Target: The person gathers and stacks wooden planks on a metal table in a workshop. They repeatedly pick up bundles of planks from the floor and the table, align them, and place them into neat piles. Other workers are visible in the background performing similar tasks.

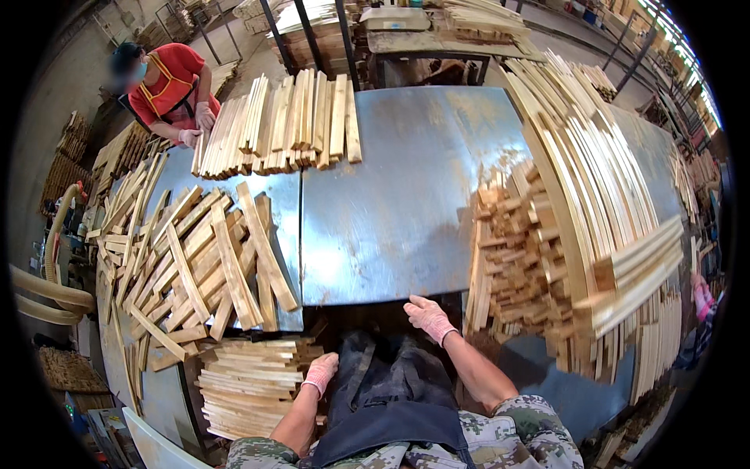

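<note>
My right hand (429,317), in a pale pink-and-white glove, is at the near edge of the metal table (383,211). Its fingers are loosely apart, with nothing seen in them. Lower down, my left hand (320,371), gloved alike, is curled and no held thing shows. It is beside a neat stack of wooden strips (250,387) under the table's left part. Above that stack, a loose heap of wooden strips (199,258) lies crisscross on the table. A row of upright-pointing strips (281,121) lies at the far edge.
On the right rise a pile of short wood pieces (519,258) and long strips (598,172) stacked beside it. Across the table at far left stands a person in red (172,82), gloved hands at the row's end. A ribbed hose (55,289) curves in at left.
</note>
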{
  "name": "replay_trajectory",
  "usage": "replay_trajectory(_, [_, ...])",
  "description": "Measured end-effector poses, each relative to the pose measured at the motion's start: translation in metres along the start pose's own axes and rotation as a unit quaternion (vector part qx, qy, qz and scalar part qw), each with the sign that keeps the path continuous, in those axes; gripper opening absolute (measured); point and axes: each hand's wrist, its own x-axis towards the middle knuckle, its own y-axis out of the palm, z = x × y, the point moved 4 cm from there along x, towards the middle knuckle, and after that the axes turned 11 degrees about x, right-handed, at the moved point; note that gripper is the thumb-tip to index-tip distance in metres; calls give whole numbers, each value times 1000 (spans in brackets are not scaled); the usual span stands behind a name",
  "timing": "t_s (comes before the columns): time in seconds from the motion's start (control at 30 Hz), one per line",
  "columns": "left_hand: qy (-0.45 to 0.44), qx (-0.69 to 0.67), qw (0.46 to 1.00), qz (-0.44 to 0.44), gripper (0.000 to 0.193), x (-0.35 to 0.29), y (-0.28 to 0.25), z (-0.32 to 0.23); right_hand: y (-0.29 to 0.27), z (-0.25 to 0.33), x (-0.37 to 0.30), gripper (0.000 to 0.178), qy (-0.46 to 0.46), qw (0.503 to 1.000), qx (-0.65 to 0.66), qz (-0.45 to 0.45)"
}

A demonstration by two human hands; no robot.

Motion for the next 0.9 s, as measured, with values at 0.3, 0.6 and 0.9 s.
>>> replay_trajectory(0.3, [269, 20, 955, -123, 59, 118, -114, -340, 49, 68, 145, 71, 21, 967, -253, 3])
replay_trajectory(0.6, [140, -27, 928, -345, 86, 301, -276, -502, 98, 267, 305, 77, -156, 876, -430, -152])
replay_trajectory(0.9, [131, -189, 883, -410, 92, 348, -324, -536, 143, 345, 462, 79, -266, 813, -456, -245])
